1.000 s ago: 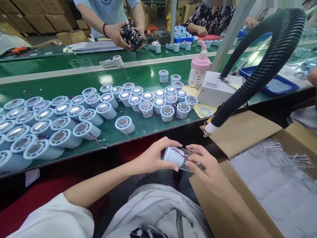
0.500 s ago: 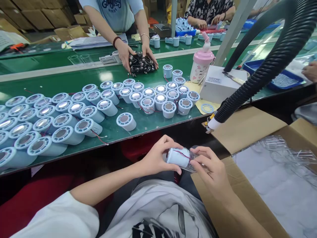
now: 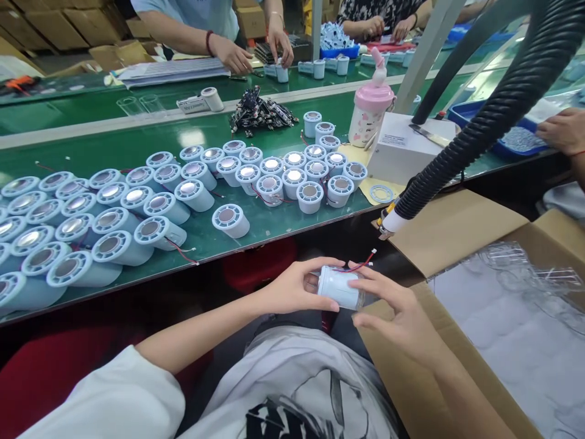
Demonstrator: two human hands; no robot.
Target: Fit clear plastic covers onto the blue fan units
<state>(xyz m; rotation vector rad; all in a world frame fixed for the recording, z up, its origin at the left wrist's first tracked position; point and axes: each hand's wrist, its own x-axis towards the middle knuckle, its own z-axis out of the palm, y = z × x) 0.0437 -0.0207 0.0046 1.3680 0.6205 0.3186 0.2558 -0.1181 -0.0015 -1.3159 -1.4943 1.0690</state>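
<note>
My left hand (image 3: 295, 286) and my right hand (image 3: 395, 308) together hold a pale blue cylinder (image 3: 339, 286) over my lap, below the table's near edge. A red wire with a small white plug (image 3: 361, 262) sticks up from the cylinder. A clear plastic sleeve (image 3: 365, 300) covers the cylinder's right end, under my right fingers. Several more pale blue cylinders with round metal faces (image 3: 137, 207) lie and stand in rows on the green table (image 3: 274, 231).
A black ribbed hose (image 3: 479, 128) arcs down to the table edge. An open cardboard box (image 3: 457, 244) with clear plastic parts sits at my right. A pink bottle (image 3: 371, 113), a white box (image 3: 402, 152) and a pile of black parts (image 3: 260, 113) stand behind. Other people's hands work across the table.
The cylinder has turned in my hands and its red wire now sticks up free. The person opposite has left the black pile on the table and moved their hands back.
</note>
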